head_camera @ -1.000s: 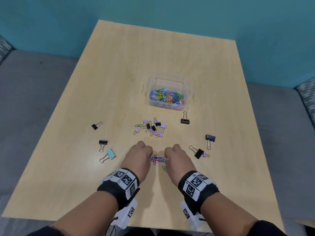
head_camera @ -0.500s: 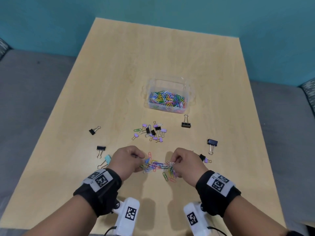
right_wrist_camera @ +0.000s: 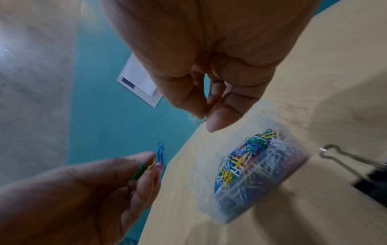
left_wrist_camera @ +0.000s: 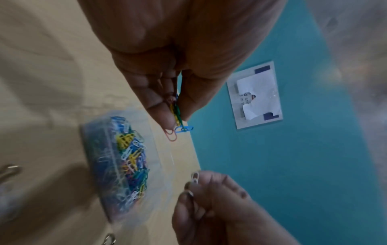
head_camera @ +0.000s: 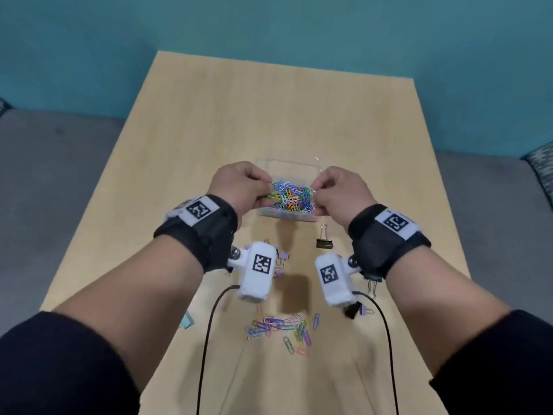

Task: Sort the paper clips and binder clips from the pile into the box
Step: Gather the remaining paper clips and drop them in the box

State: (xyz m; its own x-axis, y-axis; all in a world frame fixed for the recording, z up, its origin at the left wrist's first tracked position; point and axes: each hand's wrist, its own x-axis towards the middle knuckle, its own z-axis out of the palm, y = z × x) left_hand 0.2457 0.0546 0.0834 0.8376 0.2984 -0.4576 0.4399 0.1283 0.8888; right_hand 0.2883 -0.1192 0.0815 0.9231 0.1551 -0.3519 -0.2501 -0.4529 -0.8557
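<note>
Pinched between thumb and fingertips, a small bunch of coloured paper clips (left_wrist_camera: 178, 116) sits in the left hand (head_camera: 239, 187), with an orange and a blue one dangling loose below the grip; the right hand (head_camera: 338, 190) pinches a couple of pale clips (right_wrist_camera: 198, 118) the same way. Both hands hang over the clear box (head_camera: 285, 215) at the centre of the head view, already well filled with clips. To do this step well, I judge the hands should drop closer to the box's opening before the fingers part — released from height, light clips may bounce off the heap and over the low wall. Letting go one hand at a time would keep the dangling clips from snagging. More work remains: a loose pile of paper clips (head_camera: 281, 327) lies at the lower middle of the frame, and a black binder clip (head_camera: 324, 241) stands just below the box — others are partly hidden by the wrists.
</note>
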